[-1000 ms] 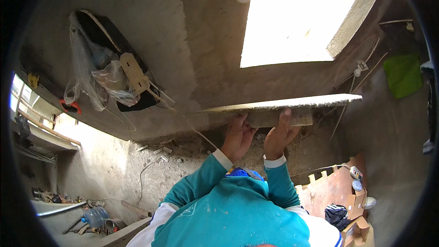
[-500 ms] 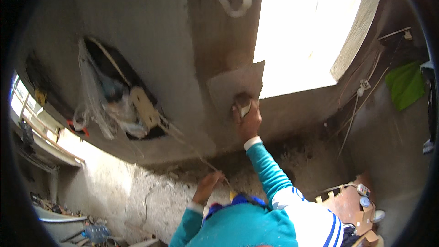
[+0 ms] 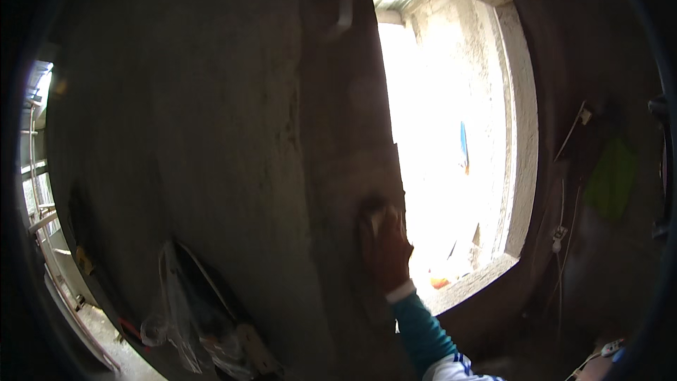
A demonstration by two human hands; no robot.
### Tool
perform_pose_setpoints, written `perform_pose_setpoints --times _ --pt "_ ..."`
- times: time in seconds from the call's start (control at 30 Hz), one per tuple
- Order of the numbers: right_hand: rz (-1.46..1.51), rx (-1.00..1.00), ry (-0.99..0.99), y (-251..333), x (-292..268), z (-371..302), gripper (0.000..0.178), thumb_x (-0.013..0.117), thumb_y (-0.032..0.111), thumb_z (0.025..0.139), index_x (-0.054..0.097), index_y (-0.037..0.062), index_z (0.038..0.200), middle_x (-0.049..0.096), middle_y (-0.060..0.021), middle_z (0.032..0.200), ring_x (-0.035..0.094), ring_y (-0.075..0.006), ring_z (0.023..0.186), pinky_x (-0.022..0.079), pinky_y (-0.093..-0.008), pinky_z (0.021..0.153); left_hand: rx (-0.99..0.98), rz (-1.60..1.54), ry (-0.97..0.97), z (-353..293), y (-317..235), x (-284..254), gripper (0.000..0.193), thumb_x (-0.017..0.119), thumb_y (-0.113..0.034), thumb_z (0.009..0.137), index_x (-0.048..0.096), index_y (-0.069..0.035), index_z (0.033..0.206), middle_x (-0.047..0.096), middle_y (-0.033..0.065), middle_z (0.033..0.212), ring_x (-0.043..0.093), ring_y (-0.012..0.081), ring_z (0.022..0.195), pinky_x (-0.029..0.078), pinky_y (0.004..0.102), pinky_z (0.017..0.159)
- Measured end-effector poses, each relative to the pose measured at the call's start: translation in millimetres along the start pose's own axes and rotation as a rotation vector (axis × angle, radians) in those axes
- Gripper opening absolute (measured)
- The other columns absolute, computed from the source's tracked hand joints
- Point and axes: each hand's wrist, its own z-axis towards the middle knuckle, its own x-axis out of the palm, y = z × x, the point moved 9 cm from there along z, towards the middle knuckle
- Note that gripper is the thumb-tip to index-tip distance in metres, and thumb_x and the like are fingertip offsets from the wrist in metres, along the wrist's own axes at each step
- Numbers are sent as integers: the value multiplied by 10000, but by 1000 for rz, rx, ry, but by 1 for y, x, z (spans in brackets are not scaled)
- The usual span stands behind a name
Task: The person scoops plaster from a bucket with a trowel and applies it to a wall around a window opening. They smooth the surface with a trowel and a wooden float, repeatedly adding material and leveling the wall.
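My right hand point(image 3: 389, 250) is closed around the handle of a plastering float point(image 3: 376, 220). Its flat plate lies against the darker strip of wall point(image 3: 338, 106) beside a bright window opening point(image 3: 451, 141); in the shade the plate's outline is hard to make out. A teal sleeve with a white cuff point(image 3: 423, 328) reaches up to it from the lower edge. On the left, the strip borders a smoother grey wall surface point(image 3: 211, 113). My left hand is out of the picture.
Low on the left wall hangs a clear plastic bag point(image 3: 173, 317) with a pale elongated block point(image 3: 255, 349) beside it. Green cloth point(image 3: 610, 180) hangs at the right, near loose wires with a white fitting point(image 3: 558, 236). A pale blurred loop point(image 3: 344, 0) shows high on the strip.
The view has tilted up, showing more wall and window. My right hand and the float have moved up along the window edge. My left hand, previously at a cord, has left the picture.
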Motion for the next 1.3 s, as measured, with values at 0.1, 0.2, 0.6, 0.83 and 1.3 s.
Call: perform_pose_setpoints --times 0.1,0.2,0.6,0.83,1.3 --pt "132 -200 -116 38 4 125 432 648 240 994 552 10 1348 594 -278 1287 622 -479 1133 573 -544 886 37 15 38 9 -22 15 552 562 -377 1074 540 4 1472 612 167 1449 574 307 1339 442 442 1157" --pt "-51 -402 -220 82 7 241 446 577 231 1012 511 52 1416 533 -265 1386 524 -466 1267 515 -552 1015 51 28 59 14 -35 23 549 566 -375 1072 542 0 1472 612 167 1449 573 312 1339 441 444 1156" --pt "-72 -173 -103 125 29 544 681 490 431 1049 410 -29 1545 568 -276 1459 629 -453 1255 494 -631 1037 40 64 62 16 -72 34 538 582 -366 1065 550 -13 1468 611 171 1451 569 328 1336 435 453 1152" --pt "-71 -111 58 129 28 528 566 515 503 1019 472 215 1504 486 -151 1532 492 -403 1411 456 -616 1067 50 84 73 17 -74 39 532 592 -361 1060 554 -21 1467 611 172 1451 567 338 1335 432 458 1150" --pt "-77 -343 -153 119 35 505 619 591 432 1004 469 55 1480 536 -248 1466 606 -430 1280 552 -596 914 50 87 34 -1 -64 32 520 610 -351 1051 563 -37 1463 610 176 1453 563 357 1332 425 469 1146"
